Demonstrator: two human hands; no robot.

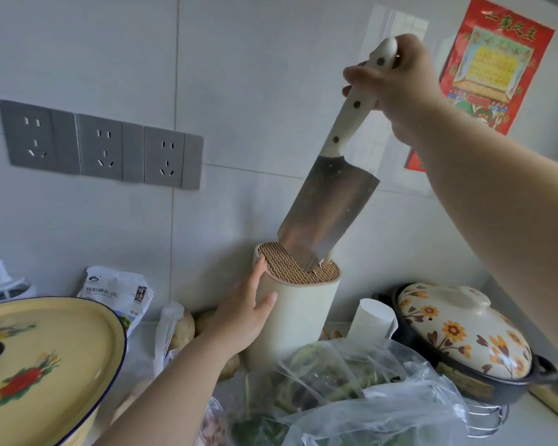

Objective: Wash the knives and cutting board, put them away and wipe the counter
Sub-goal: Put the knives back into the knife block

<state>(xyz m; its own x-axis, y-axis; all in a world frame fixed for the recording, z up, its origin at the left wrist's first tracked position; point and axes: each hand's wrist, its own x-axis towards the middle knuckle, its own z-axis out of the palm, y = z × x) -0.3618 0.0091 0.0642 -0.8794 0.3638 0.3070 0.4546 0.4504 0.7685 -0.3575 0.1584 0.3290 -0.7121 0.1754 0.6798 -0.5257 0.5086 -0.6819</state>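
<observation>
A cleaver [326, 210] with a cream riveted handle points blade-down, its tip entering the ridged brown top of a cream knife holder [298, 304] that stands on the counter by the tiled wall. My right hand [400, 88] grips the upper part of the handle, high up. My left hand [244, 312] is wrapped round the holder's left side near its rim, thumb on the front and fingers behind. No cutting board is in view.
A yellow enamel lid [42, 358] fills the lower left. A salt bag [116, 291] and potatoes [182, 329] lie behind it. Clear bags of greens [345, 391] sit in front of the holder. A flowered clay pot [461, 339] stands right. Wall sockets [100, 144] are at upper left.
</observation>
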